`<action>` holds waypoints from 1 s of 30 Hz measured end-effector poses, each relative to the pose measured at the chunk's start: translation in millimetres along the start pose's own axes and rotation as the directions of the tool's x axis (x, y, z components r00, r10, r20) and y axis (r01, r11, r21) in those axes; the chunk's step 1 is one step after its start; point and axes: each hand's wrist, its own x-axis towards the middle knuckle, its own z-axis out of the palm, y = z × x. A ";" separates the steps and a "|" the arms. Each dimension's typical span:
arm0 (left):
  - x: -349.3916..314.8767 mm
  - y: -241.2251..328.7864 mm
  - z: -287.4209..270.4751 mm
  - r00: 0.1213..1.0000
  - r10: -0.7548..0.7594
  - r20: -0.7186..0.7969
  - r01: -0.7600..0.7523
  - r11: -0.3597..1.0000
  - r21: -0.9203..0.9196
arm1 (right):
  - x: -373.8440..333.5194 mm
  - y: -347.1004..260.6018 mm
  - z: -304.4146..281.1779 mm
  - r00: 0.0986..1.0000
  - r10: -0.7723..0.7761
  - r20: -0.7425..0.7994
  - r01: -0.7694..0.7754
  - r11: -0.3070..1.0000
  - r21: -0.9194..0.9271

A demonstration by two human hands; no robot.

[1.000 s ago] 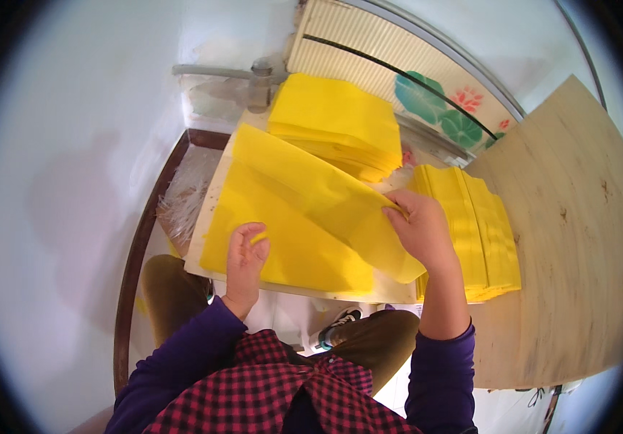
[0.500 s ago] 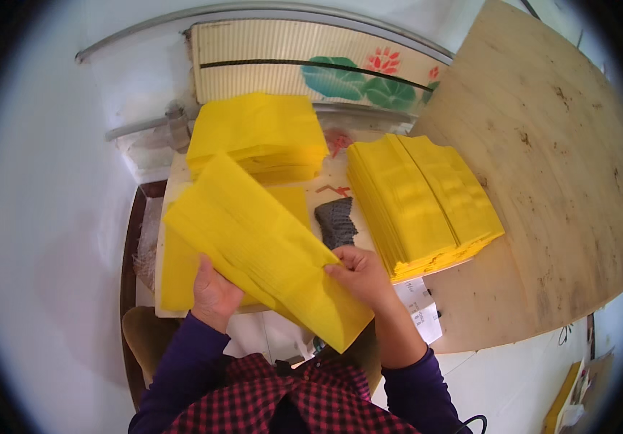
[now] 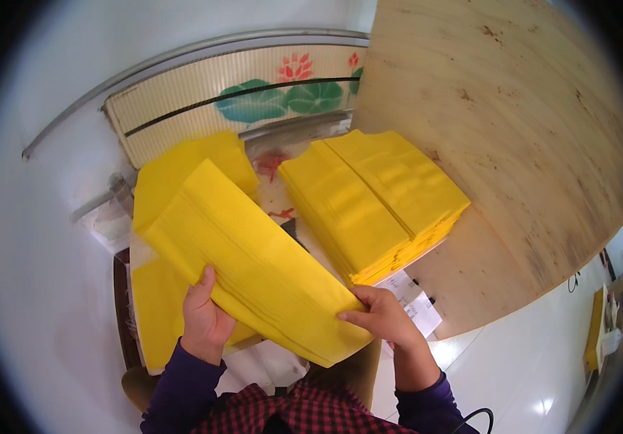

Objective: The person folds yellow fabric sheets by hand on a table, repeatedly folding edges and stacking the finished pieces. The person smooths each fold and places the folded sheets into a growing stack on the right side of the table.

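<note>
A long folded piece of yellow fabric (image 3: 253,260) is held slantwise between my two hands above the table. My left hand (image 3: 206,311) grips its lower left edge, thumb on top and fingers hidden beneath. At its right end my right hand (image 3: 387,315) pinches it, with the thumb on the upper face. A neat stack of folded yellow pieces (image 3: 376,202) stands right behind that hand. Another yellow stack (image 3: 188,163) is at the far left, partly hidden by the held piece. More yellow fabric (image 3: 156,311) lies flat by my left hand.
A large wooden board (image 3: 499,166) rises on the right. At the back is a ribbed panel (image 3: 253,90) painted with lotus, below a metal rail (image 3: 203,45). Papers (image 3: 409,300) lie near my right hand. A dark grey object (image 3: 295,233) peeks out behind the held fabric.
The view has turned right, so stacks and panel sit further left. My right hand's hold on the fabric has shifted nearer its end corner, and the piece now covers most of the grey object.
</note>
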 end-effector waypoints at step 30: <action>349.4 -262.3 274.3 0.916 -0.308 0.257 0.219 0.920 0.325 | 95.5 36.6 -326.9 0.415 -0.116 -0.903 0.292 0.956 0.011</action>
